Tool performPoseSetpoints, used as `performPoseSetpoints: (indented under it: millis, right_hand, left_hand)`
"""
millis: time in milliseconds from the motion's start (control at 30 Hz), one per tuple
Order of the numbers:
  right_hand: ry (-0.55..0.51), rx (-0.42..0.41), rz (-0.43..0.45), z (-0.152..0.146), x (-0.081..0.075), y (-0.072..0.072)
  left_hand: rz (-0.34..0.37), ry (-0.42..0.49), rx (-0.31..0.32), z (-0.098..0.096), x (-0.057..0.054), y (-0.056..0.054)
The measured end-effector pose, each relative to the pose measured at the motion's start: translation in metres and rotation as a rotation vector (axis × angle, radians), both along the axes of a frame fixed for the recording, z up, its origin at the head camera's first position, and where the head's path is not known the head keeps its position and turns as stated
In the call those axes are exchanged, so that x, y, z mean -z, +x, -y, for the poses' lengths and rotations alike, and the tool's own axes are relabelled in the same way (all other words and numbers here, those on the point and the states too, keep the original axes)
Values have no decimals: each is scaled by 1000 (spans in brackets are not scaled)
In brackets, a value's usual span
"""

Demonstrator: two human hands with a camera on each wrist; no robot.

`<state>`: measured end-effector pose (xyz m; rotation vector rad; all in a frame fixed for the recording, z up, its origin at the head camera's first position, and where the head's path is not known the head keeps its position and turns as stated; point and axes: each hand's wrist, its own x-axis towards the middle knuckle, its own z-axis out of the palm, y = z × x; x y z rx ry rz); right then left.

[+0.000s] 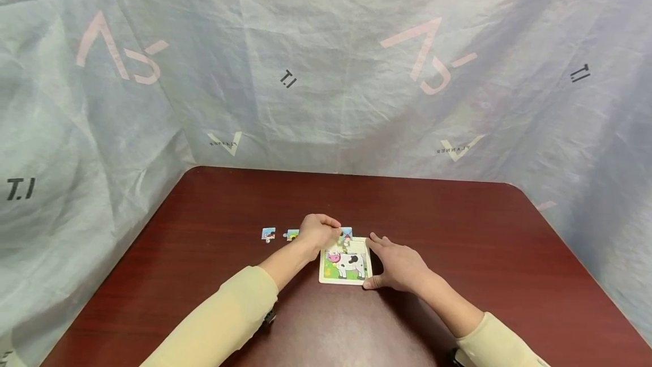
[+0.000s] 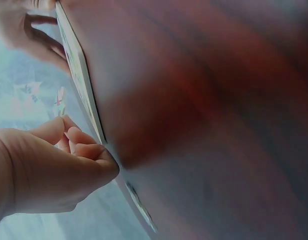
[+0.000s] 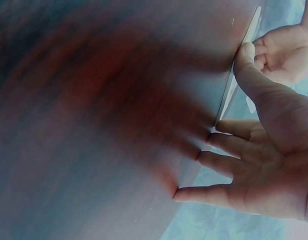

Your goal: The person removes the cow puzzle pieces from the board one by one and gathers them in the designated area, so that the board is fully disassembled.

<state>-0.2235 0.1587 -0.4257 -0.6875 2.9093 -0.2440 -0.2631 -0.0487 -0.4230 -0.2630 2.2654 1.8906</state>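
A square wooden puzzle board [image 1: 346, 282] lies on the table, its lower part filled with a picture of a white cow with black patches. Between thumb and fingertips, my left hand [image 1: 318, 232] pinches a jigsaw piece [image 1: 346, 233] with blue sky over the board's upper edge. In the left wrist view that piece [image 2: 61, 102] stands upright above the thumb of the left hand [image 2: 59, 165]. My right hand [image 1: 402, 265] rests at the board's right side, fingers spread and straight. Its thumb touches near the lower right corner and its index finger near the upper right one.
Left of the board lie two loose jigsaw pieces, one blue piece [image 1: 268, 234] and one green and yellow piece [image 1: 292, 235] partly behind the left hand. The dark red table [image 1: 438, 208] ends at a hanging grey cloth [image 1: 326, 101] behind and at the sides.
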Motion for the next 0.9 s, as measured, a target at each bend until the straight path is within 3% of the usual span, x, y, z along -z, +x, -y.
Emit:
performPoseSetpoints:
  millis: [367, 600, 900]
  right_hand:
    - [-5, -34, -13, 0, -2, -1]
    - [-5, -12, -14, -11, -3, 3]
    - [-20, -10, -26, -15, -2, 5]
  left_hand:
    - [2, -84, -29, 39, -8, -9]
    - [18, -152, 3, 42, -5, -12]
    - [-17, -283, 16, 42, 0, -16]
